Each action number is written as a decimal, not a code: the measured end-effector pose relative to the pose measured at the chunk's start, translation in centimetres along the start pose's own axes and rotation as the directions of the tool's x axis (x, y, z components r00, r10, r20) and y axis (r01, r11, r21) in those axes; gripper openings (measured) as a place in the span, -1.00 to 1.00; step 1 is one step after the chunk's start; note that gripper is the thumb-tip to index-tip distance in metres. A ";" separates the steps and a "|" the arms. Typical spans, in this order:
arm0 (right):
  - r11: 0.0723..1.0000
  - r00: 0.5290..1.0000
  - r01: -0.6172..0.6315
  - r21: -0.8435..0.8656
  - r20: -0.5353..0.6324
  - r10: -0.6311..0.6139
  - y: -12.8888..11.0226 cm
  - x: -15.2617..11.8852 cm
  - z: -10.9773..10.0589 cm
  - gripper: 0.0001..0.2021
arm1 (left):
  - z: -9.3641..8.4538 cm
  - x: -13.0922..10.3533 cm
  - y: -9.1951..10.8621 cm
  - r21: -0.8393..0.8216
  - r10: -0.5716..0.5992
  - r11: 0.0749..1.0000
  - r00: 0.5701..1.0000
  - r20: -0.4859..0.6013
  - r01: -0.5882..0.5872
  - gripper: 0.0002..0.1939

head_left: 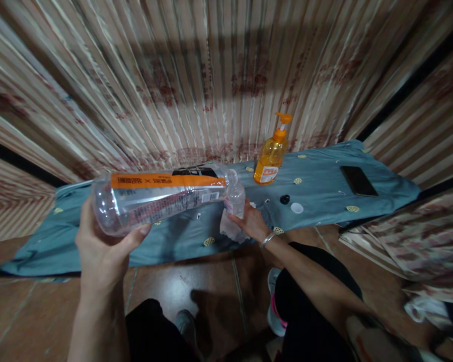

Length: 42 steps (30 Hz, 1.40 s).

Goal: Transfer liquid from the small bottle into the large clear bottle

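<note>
A large clear bottle (166, 193) with an orange and silver label lies nearly level in the air, its neck pointing right. My left hand (107, 241) is wrapped round its base end. My right hand (251, 219), with a bracelet at the wrist, holds a small clear bottle (236, 200) upright under the large bottle's mouth; the two openings meet or nearly so. Beneath the small bottle is a crumpled white tissue (231, 230). Any liquid passing between the bottles is too unclear to make out.
On the blue cloth (189, 241) stand an orange pump bottle (270, 160), a small black cap (285, 199), a white disc (296, 207) and a dark phone-like slab (358, 181). A striped curtain (219, 75) hangs behind.
</note>
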State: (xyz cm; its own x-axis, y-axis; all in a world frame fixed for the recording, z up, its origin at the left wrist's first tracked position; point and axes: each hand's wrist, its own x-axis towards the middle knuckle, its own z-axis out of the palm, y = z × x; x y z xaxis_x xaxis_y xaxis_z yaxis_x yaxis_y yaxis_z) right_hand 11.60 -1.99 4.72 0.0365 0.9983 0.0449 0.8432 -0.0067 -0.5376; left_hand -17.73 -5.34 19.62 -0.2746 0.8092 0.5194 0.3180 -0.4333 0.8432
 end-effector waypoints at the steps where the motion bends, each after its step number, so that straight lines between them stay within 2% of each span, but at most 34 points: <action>1: 1.000 1.000 -0.004 -0.003 0.005 0.004 0.0 0.0 0.0 -0.42 | 0.0 0.0 0.0 0.010 0.004 1.000 1.000 0.000 -0.004 -0.04; 13: 0.999 0.999 0.024 0.021 -0.037 -0.023 0.1 -0.1 0.0 -0.37 | 0.1 0.0 0.4 0.030 0.017 0.999 1.000 -0.010 -0.017 -0.10; 21: 0.998 0.996 0.051 0.021 -0.080 -0.049 0.2 -0.1 0.1 -0.37 | 0.1 0.0 0.4 0.027 0.017 1.000 1.000 -0.007 -0.017 -0.06; 28: 1.000 0.999 0.003 0.011 -0.032 -0.003 -0.2 -0.2 -0.2 -0.43 | 0.1 -0.1 0.6 0.006 0.031 1.000 0.999 0.008 -0.031 -0.05; 42: 0.998 0.999 0.026 0.057 -0.049 -0.023 0.1 -0.3 0.0 -0.46 | 0.2 -0.2 0.8 0.026 0.026 0.999 1.000 0.002 -0.026 -0.08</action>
State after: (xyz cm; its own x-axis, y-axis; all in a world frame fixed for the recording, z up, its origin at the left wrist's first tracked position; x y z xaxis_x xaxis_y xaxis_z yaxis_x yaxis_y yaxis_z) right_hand 11.70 -2.26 4.62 0.0435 0.9942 0.0983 0.8120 0.0222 -0.5832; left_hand -17.20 -5.74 20.17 -0.2645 0.7983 0.5411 0.3488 -0.4439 0.8254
